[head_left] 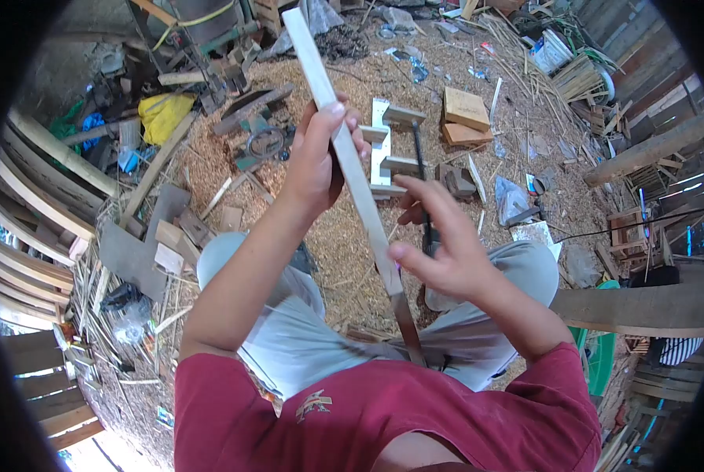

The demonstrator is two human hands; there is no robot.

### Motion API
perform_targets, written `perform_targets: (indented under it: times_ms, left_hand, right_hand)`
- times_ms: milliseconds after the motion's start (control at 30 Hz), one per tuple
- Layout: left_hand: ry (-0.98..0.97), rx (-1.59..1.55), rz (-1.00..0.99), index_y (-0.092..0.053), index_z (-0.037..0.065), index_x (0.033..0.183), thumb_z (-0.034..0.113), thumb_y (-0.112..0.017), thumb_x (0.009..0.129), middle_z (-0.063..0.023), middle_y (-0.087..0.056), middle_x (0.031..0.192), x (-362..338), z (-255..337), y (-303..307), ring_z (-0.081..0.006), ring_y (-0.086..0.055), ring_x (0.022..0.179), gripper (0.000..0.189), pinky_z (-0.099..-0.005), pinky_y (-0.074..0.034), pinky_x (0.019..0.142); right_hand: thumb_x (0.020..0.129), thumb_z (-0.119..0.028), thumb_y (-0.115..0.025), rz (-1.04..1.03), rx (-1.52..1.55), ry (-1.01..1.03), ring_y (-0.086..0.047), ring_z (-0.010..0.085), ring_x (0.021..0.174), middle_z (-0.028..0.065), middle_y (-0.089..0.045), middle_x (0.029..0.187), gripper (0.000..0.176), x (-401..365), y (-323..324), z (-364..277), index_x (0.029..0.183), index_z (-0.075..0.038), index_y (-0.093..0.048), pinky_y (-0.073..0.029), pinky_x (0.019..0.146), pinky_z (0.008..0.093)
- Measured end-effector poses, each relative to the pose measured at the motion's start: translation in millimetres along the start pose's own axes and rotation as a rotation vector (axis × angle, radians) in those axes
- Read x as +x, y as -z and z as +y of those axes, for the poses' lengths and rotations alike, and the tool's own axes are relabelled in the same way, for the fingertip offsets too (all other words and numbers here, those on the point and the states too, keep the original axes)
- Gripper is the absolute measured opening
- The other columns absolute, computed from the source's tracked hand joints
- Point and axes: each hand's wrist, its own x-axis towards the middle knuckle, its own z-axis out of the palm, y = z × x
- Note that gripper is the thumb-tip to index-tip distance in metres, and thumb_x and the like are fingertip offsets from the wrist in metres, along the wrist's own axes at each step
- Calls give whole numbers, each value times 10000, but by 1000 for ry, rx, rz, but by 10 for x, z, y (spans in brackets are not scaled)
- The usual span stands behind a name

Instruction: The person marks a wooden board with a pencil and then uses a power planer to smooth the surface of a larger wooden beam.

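A long, pale squared wooden strip (360,193) slants across the middle, its upper end pointing away and its darker lower end near my lap. My left hand (320,149) is closed around its upper part, thumb along the face. Beside the lower half, my right hand (450,248) has its fingers apart, with the thumb tip right at the strip's edge. A thin dark bar (419,157) runs up behind my right fingers, which overlap it. Beyond the hands, a white-faced piece with several wooden crosspieces (381,145) lies on the ground.
Wood shavings (352,271) cover the ground between my knees. Two wooden blocks (466,110) are stacked ahead on the right. A yellow bag (163,118) lies at the left, and a clear plastic bag (511,200) at the right. A plank (643,309) juts in from the right.
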Motion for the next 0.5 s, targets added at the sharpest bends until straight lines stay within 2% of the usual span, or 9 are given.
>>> perform_targets:
  times_ms: [67,167,300,333,367,400,433,500]
  left_hand:
    - [-18,-86,-101,-451,63,1328,393,-562,1010,-67,-542,1002,-14,21,-6,-147,-548,796,471,-334,-487,733]
    - [-43,-130,-184,-449,56,1341,393,-568,1002,-91,-572,1063,-46,89,-122,-156,-539,785,493,-329,-478,725]
    - [-22,11,-161,-416,54,1404,434,-505,1012,-209,-592,1345,-115,187,-277,-283,-675,1051,553,-457,-560,954]
    - [-8,40,-202,-404,55,1419,455,-473,1019,-241,-549,1436,-90,187,-233,-351,-644,1233,571,-527,-507,1084]
    - [-8,-13,-205,-398,55,1408,397,-457,1025,-250,-547,1431,-79,176,-241,-368,-648,1229,517,-522,-516,1085]
    - [-7,-66,-206,-393,56,1397,340,-441,1032,-259,-545,1427,-77,164,-259,-384,-651,1226,465,-516,-524,1086]
    - [-5,-120,-206,-388,57,1386,282,-425,1039,-269,-543,1423,-84,159,-268,-400,-654,1222,416,-510,-533,1086]
    - [-8,-101,-210,-393,61,1372,268,-424,1033,-275,-517,1453,-107,182,-268,-421,-630,1264,398,-521,-521,1102]
  right_hand:
    - [869,-287,-800,79,149,38,-634,229,1028,133,-580,1135,751,32,146,-5,1476,12,-473,-510,929,381]
    - [842,-190,-821,38,490,138,-638,207,1092,111,-578,1186,829,111,348,-154,1538,-13,-406,-480,990,369]
    - [841,-225,-865,-9,518,257,-682,234,1074,111,-604,1157,928,183,540,-456,1570,9,-340,-542,969,398]
    - [850,-210,-865,-39,497,228,-690,228,1050,102,-618,1123,918,199,577,-525,1569,8,-338,-550,950,387]
    - [858,-194,-866,-69,475,197,-699,222,1026,92,-632,1089,909,211,607,-575,1568,7,-335,-558,931,376]
    - [953,-185,-774,-10,455,194,-706,190,929,80,-677,980,665,229,594,-622,1500,16,-454,-568,845,328]
    - [973,-179,-746,-7,411,203,-702,180,907,84,-689,974,576,269,617,-676,1454,23,-501,-565,819,319]
    - [1020,-154,-667,54,262,274,-690,156,847,95,-720,966,360,426,655,-784,1323,34,-614,-557,765,302]
